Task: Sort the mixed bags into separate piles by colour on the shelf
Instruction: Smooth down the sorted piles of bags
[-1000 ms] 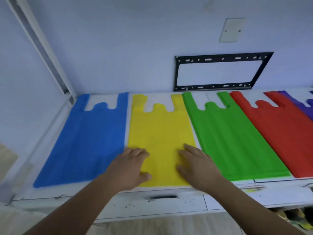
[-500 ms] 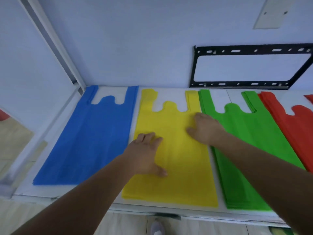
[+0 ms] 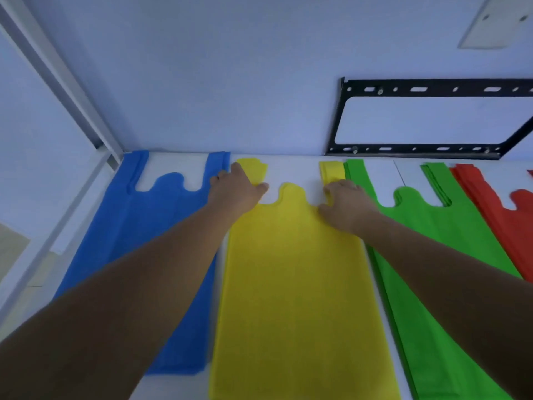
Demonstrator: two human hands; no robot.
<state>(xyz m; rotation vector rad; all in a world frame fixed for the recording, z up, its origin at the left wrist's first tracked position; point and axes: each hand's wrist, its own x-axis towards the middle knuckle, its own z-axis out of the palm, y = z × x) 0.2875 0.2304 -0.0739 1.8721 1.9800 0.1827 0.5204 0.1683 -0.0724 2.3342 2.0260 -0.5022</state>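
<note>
Yellow bag [image 3: 294, 284] lying flat on shelf [image 3: 291, 171]; left hand [image 3: 235, 190] and right hand [image 3: 344, 204] pressing its handles, fingers [image 3: 261, 186] spread, gripping nothing. Blue bag [image 3: 129, 241] alongside.

A pale blue wall [image 3: 230, 82] fills the upper part of the view. A black metal bracket [image 3: 427, 89] with slots and screws is fixed to it on the right, forming an open frame just above the surface's back edge. Above that, at the top right corner, sits a blank white wall plate [image 3: 493, 23]. On the left, a white frame post [image 3: 54, 73] slants down to the corner.
</note>
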